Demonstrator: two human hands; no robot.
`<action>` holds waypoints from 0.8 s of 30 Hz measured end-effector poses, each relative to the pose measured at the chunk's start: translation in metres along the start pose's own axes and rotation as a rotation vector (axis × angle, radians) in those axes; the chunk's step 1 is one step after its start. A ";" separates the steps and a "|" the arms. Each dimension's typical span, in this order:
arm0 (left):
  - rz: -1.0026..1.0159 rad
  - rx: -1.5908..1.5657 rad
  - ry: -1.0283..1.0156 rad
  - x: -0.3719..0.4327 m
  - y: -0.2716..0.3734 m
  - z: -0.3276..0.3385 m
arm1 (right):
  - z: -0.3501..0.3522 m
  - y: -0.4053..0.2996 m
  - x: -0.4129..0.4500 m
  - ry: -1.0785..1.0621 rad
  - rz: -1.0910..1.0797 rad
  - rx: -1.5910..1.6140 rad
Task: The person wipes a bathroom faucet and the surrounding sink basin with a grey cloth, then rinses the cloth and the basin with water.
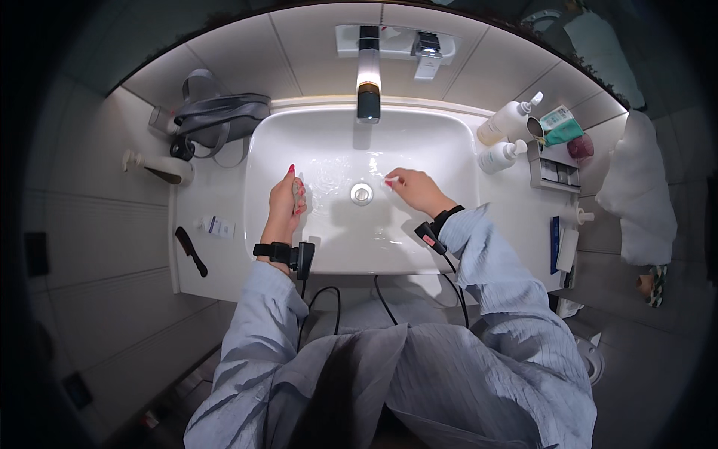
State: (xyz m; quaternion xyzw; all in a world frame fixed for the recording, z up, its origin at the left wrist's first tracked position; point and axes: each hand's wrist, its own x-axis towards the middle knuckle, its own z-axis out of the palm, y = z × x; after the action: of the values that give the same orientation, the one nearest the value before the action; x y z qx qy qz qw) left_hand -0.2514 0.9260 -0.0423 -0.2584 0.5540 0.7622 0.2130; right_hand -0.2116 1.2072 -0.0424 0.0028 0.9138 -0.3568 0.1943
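Over the left side of a white washbasin [449, 129], my left hand [284, 199] is closed around a small greyish object [295, 193]. Fingers cover most of it, so its kind is unclear. My right hand [418, 189] pinches a small white piece [391, 181], low over the basin and to the right of the metal drain plug [362, 194]. Ripples of shallow water show on the basin floor, left of the drain. Above the far side of the bowl reaches the wall-mounted faucet [368, 101]. Black straps with small boxes and cables sit on both wrists.
Two pump bottles [503, 122] stand right of the basin, near a small organizer box [554, 171]. On the left are a grey bag [224, 120], another pump bottle [165, 168], a small tube [217, 227] and a dark comb [191, 251]. A white towel [642, 191] hangs far right.
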 end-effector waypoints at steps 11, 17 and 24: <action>0.160 -0.117 0.139 -0.027 -0.047 -0.040 | 0.063 -0.009 0.018 -0.358 0.097 -0.535; 0.129 -0.101 0.117 -0.027 -0.066 -0.047 | 0.070 -0.020 0.028 -0.352 0.115 -0.621; 0.162 -0.075 0.168 -0.020 -0.069 -0.032 | 0.073 -0.027 0.043 -0.308 0.058 -0.685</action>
State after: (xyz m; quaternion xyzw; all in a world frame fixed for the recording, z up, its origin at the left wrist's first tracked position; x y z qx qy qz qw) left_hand -0.1886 0.9148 -0.0890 -0.2835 0.5603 0.7726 0.0935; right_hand -0.2292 1.1334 -0.0893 -0.0900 0.9397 -0.0211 0.3293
